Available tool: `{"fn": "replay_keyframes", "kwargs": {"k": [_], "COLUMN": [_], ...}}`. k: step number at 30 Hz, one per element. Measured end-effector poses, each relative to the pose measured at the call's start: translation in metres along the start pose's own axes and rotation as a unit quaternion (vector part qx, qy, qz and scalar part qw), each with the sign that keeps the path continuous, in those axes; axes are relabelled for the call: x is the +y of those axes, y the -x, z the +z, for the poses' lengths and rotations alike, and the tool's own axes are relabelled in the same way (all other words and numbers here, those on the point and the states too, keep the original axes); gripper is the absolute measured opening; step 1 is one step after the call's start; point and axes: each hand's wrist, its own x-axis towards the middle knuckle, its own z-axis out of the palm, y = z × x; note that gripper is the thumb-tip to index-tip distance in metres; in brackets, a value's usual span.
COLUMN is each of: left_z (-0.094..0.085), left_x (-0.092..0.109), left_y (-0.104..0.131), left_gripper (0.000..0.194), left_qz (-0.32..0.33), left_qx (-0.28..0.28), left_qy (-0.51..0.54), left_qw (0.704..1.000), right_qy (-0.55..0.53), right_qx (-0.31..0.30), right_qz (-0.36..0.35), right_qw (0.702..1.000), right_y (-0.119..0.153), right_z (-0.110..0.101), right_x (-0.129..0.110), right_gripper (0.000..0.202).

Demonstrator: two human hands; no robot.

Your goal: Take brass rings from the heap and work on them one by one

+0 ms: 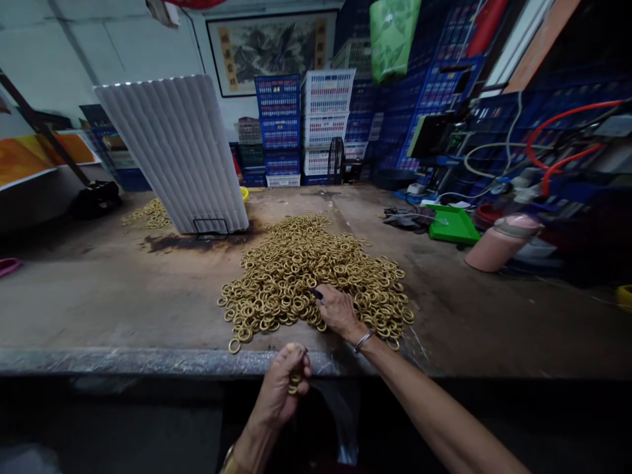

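A broad heap of brass-coloured metal rings lies on the worktable in front of me. My left hand is closed at the table's front edge, with a few of the same metal rings showing between its fingers. Reaching over the near side of the heap is my right hand, its fingers bent together. A small black piece shows at its fingertips; whether it is a tool or a finger cover I cannot make out. That wrist wears a silver bangle.
A ridged pale panel stands on a black wire stand at the left, with another ring pile behind it. A green tray and a pink bottle are at the right. Stacked crates line the back.
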Motion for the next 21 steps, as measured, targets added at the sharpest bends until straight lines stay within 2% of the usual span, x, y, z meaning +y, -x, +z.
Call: {"fn": "replay_keyframes", "kwargs": {"k": [5, 8, 11, 13, 18, 21], "left_z": [-0.001, -0.002, -0.003, -0.003, -0.002, 0.0], "left_x": [0.001, 0.0, -0.001, -0.002, -0.003, -0.003], "left_y": [-0.006, -0.006, -0.004, -0.003, 0.0, 0.001], "left_gripper": [0.036, 0.037, 0.031, 0.031, 0.031, 0.03], "left_qz": [0.1, 0.13, 0.125, 0.125, 0.133, 0.142], "left_qx": [0.094, 0.091, 0.074, 0.068, 0.085, 0.088], "left_qy": [-0.139, -0.225, -0.275, -0.273, -0.249, -0.27], "left_qw": [0.981, 0.961, 0.95, 0.951, 0.956, 0.948], "right_qy": [-0.137, -0.174, -0.199, -0.251, -0.408, -0.475], "right_qx": [-0.022, -0.053, -0.083, -0.096, -0.108, -0.158], "right_qz": [-0.118, -0.123, -0.105, -0.073, 0.033, 0.081], "right_qw": [0.983, 0.976, 0.971, 0.961, 0.906, 0.862], "right_y": [0.033, 0.051, 0.06, 0.062, 0.065, 0.07], "right_z": [-0.006, -0.011, -0.014, -0.013, -0.004, 0.003], "right_x": [-0.011, -0.018, -0.024, -0.025, -0.024, -0.024], "right_gripper": [0.022, 0.018, 0.012, 0.007, 0.012, 0.021]}}
